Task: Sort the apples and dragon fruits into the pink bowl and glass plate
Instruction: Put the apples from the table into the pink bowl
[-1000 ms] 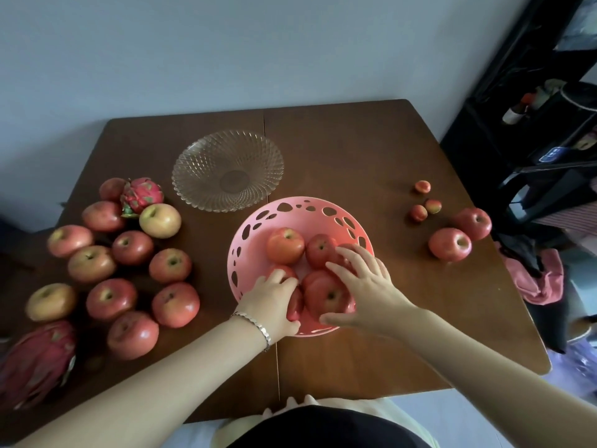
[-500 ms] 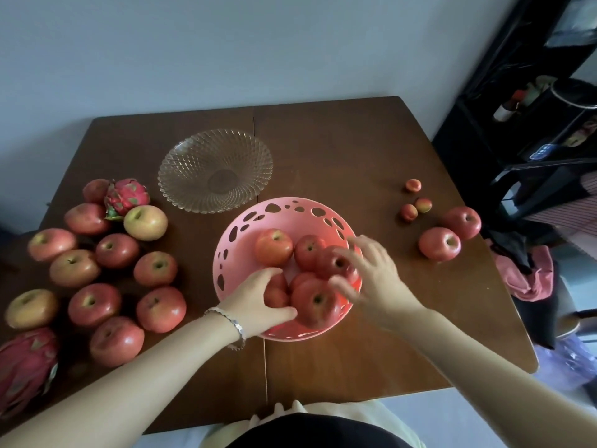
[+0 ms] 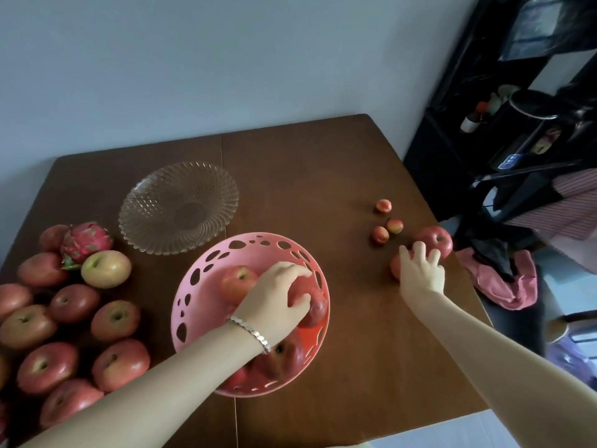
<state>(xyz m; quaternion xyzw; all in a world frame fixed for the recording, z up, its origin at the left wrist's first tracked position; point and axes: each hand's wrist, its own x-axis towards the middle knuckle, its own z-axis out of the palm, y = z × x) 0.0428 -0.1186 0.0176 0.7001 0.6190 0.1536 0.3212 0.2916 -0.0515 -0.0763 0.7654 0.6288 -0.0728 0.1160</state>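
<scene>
The bowl (image 3: 197,287) sits near the front middle of the table (image 3: 323,176), with apples in it. The plate (image 3: 179,206) lies behind it to the left. A heap of apples (image 3: 74,318) fills the left edge, a dragon fruit (image 3: 85,240) at its rear. Right of the bowl lie two apples (image 3: 434,240), three small fruits (image 3: 386,221) just behind them.

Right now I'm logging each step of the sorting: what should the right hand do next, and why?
Probably close around the near apple under the right hand and carry it to the pink bowl. The fingers are spread over that apple on the table, and the bowl already holds apples; the left hand rests there.
</scene>
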